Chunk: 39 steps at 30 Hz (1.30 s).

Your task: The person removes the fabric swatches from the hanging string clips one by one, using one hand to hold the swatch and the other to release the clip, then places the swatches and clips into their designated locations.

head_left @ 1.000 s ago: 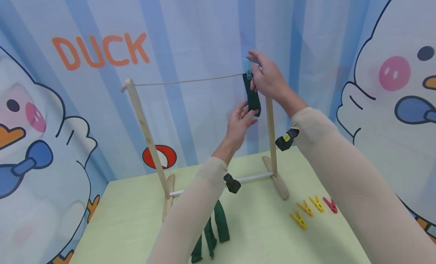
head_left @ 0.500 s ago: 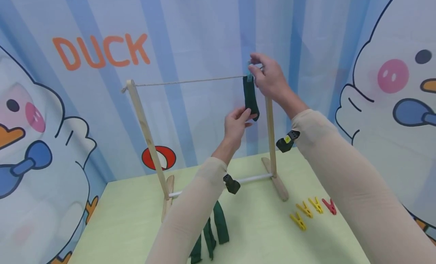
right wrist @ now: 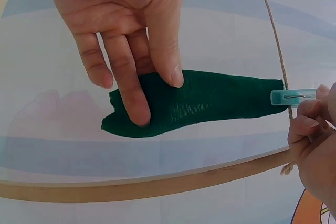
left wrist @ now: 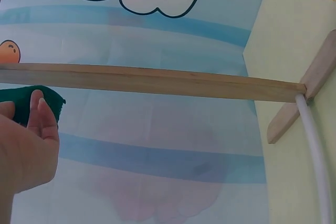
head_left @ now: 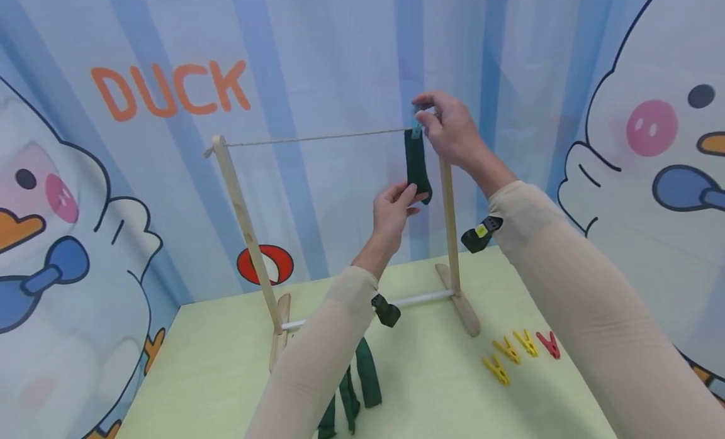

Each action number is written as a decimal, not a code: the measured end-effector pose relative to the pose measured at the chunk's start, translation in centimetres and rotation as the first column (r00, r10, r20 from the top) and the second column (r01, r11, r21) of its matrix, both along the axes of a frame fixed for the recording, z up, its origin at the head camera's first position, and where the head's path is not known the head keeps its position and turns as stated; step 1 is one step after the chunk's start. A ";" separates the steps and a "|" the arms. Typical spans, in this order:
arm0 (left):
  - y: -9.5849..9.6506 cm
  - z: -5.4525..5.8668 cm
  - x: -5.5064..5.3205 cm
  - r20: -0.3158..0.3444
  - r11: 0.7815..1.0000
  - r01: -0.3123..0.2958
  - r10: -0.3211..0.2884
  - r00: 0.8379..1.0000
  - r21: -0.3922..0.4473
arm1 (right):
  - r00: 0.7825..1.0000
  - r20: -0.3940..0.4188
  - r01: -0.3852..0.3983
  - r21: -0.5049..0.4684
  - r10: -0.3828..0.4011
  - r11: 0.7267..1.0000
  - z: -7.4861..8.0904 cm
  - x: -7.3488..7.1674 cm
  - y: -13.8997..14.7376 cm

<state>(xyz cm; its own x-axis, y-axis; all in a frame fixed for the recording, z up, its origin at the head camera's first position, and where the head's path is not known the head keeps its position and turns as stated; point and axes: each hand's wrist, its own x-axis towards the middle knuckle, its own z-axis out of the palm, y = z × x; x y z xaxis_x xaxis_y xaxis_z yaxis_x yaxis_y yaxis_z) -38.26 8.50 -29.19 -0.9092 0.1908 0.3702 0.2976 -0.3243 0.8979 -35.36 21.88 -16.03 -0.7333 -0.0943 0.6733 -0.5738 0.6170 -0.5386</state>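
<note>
A dark green sock (head_left: pixel 416 157) hangs from the rope (head_left: pixel 317 138) near its right end, fixed there by a light blue clothespin (right wrist: pixel 291 97). My right hand (head_left: pixel 451 132) pinches the clothespin's upper end between thumb and fingers. Lower down, my left hand (head_left: pixel 389 211) holds the sock near its toe. In the right wrist view its thumb and one finger (right wrist: pixel 126 72) lie across the front of the green fabric, with another finger passing behind. The left wrist view catches just part of the sock (left wrist: pixel 47 95), at the left edge.
Wooden posts (head_left: pixel 450 231) carry the rope, joined below by a white bar (head_left: pixel 425 297). Several yellow clothespins (head_left: pixel 506 350) and a red clothespin (head_left: pixel 548 344) lie on the table (head_left: pixel 430 382) at right. More green socks (head_left: pixel 368 376) lie partly under my left forearm.
My left hand has closed its loose fingers onto the sock's lower end and straightened it. My right hand has gone slightly down with the clothespin and now covers more of it.
</note>
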 end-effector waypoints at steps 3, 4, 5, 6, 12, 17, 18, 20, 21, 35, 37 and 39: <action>0.0 0.1 0.1 0.003 1.000 0.000 0.000 1.000 0.000 | 1.000 -0.020 0.005 -0.030 -0.006 1.000 0.2 0.1 -0.1; 0.0 0.2 0.1 0.004 1.000 0.000 0.000 1.000 -0.002 | 1.000 -0.025 0.003 -0.045 -0.004 0.999 0.3 0.1 -0.1; 0.0 0.2 0.2 0.007 1.000 0.002 -0.002 1.000 -0.001 | 1.000 -0.029 0.001 -0.058 -0.003 0.998 0.3 0.1 -0.1; -0.1 0.3 0.2 0.008 1.000 0.001 -0.001 1.000 -0.001 | 0.999 -0.033 -0.004 -0.073 0.001 0.997 0.4 0.1 -0.1; -0.3 0.5 0.4 0.013 1.000 0.003 -0.003 1.000 0.002 | 0.998 -0.065 -0.028 -0.125 0.020 0.992 0.6 0.2 0.1; -0.7 0.5 0.4 0.016 1.000 0.000 -0.001 1.000 0.010 | 0.997 -0.078 -0.041 -0.150 0.029 0.988 0.7 0.3 0.1; -0.8 0.5 0.4 0.015 1.000 -0.001 0.001 1.000 0.011 | 0.996 -0.079 -0.040 -0.158 0.028 0.987 0.7 0.3 0.1; -0.9 0.5 0.5 0.011 1.000 -0.003 0.003 1.000 0.012 | 0.996 -0.085 -0.046 -0.186 0.031 0.981 0.8 0.2 0.1; -0.9 0.5 0.6 0.009 1.000 0.000 0.000 1.000 0.010 | 0.995 -0.089 -0.050 -0.201 0.033 0.978 0.8 0.2 0.0; -2.0 -0.5 0.8 0.035 0.999 0.028 -0.029 0.999 0.020 | 0.981 -0.183 -0.129 -0.397 0.059 0.909 1.6 2.4 -1.5; -2.2 -0.4 0.8 0.031 1.000 0.020 -0.020 0.999 0.019 | 0.978 -0.200 -0.143 -0.406 0.065 0.903 1.7 2.8 -1.6; -2.3 -0.3 0.8 0.030 1.000 0.007 -0.008 1.000 0.020 | 0.976 -0.210 -0.146 -0.407 0.063 0.902 1.5 2.4 -1.4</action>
<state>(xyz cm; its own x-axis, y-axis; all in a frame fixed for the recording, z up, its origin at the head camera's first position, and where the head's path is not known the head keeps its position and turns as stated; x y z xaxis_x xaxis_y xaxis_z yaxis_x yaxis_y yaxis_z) -37.42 6.20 -29.51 -0.9186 0.1905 0.3463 0.2680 -0.3440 0.8999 -32.95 20.47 -14.50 -0.5917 0.1569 0.7907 -0.7379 0.2895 -0.6097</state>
